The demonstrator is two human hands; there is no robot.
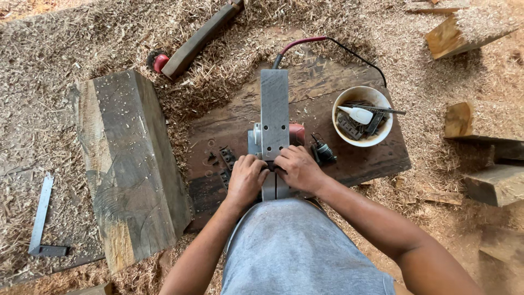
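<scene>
An upturned electric planer [274, 117] is steadied on a dark board [349, 158]. Both the left hand [245, 179] and right hand [297, 168] are pressed together, fingers pinching at its blade slot. Even pressure and a disconnected cord [305, 41] seem advisable.

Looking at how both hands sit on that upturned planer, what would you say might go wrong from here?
1. Both the left hand and right hand press at the slot across the planer sole; its cord runs off out of view, so an accidental start could cut fingers.
2. Small dark parts lie loose by the shavings and could get lost.
</scene>
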